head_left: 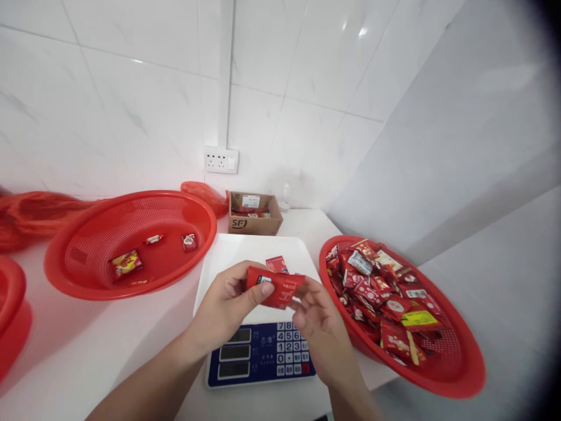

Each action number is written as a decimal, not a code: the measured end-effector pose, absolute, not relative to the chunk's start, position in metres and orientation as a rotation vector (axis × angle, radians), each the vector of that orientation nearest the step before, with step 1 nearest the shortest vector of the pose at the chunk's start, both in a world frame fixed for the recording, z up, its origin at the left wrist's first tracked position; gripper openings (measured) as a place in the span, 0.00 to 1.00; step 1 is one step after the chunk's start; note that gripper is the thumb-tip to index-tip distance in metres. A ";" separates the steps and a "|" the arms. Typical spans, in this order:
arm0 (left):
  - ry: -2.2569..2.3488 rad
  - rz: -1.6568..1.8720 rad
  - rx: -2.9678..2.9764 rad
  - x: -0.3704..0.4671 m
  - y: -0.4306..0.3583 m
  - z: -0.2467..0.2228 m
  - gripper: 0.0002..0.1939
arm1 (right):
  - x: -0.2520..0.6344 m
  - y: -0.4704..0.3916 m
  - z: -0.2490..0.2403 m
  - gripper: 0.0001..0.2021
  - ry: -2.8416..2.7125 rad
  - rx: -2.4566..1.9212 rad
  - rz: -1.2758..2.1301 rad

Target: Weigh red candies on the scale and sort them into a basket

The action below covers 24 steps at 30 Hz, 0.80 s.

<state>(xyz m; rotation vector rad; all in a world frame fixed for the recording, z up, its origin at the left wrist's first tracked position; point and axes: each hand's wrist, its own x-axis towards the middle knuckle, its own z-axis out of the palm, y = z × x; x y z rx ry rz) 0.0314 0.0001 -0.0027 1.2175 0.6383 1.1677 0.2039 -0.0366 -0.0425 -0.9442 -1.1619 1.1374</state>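
Note:
My left hand [225, 304] is closed on a red snack packet [280, 287], its thumb pressed on the front face. At the packet's right end, my right hand [319, 318] has its fingers bent around the edge, the thumb lower down. Both hands are above a digital scale [260, 356] with a white pan and a blue key panel. Another red packet [277, 264] shows just behind the held one, over the scale pan; its lower part is hidden.
To the right, a red plastic basket [471, 365] holds many wrapped snacks. A second red basket [59, 280] at left has a few packets inside. An SF cardboard box [258, 225] with packets stands by the wall. Red plastic bags [44, 213] lie behind; another red basket [13, 292] is cut off at left.

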 end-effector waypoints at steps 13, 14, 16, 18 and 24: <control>0.870 0.784 1.617 0.030 0.006 -0.007 0.15 | 0.208 -0.031 -0.029 0.14 -1.230 -1.258 0.951; 0.927 0.780 1.648 0.028 0.008 -0.008 0.17 | 0.210 -0.029 -0.034 0.15 -1.243 -1.281 0.938; 1.053 0.778 1.716 0.025 0.015 -0.011 0.20 | 0.215 -0.022 -0.044 0.17 -1.340 -1.334 0.852; 1.238 0.745 1.872 0.022 0.024 -0.015 0.23 | 0.222 -0.014 -0.054 0.20 -1.498 -1.415 0.655; 1.633 0.570 2.421 0.017 0.042 -0.028 0.16 | 0.235 0.007 -0.073 0.19 -1.820 -1.602 0.358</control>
